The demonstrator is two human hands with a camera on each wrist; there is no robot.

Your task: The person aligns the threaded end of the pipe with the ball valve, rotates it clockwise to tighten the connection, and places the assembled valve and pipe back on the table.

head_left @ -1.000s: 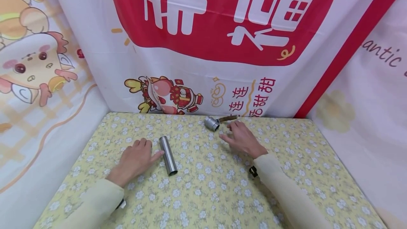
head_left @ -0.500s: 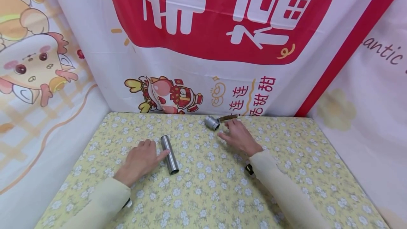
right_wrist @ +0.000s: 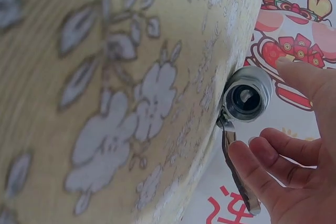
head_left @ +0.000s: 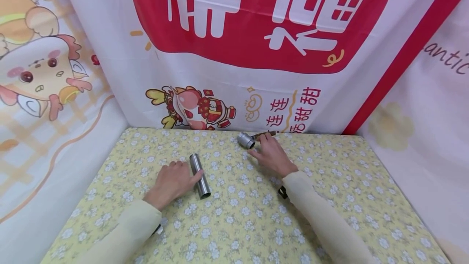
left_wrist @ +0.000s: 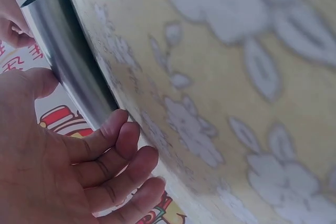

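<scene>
A steel tube (head_left: 197, 166) lies on the flowered cloth left of centre. My left hand (head_left: 172, 184) is beside it, thumb across the tube's top in the head view. In the left wrist view the fingers bend loosely near the tube (left_wrist: 79, 61); whether they press on it I cannot tell. At the table's back lies a ball valve (head_left: 244, 139), a grey metal body with a thin brownish lever. My right hand (head_left: 272, 158) is at the valve, thumb near the body and fingers beside the lever (right_wrist: 239, 174), which partly hide it in the head view.
The table (head_left: 234, 231) wears a yellow flowered cloth. Its back edge meets a white printed curtain (head_left: 205, 72) with red lettering, right behind the valve. Printed cloth walls (head_left: 33, 141) stand on both sides.
My left hand has moved right, bringing its thumb farther over the tube. The right hand has come closer to the valve, its fingers now at the lever. The view has shifted slightly.
</scene>
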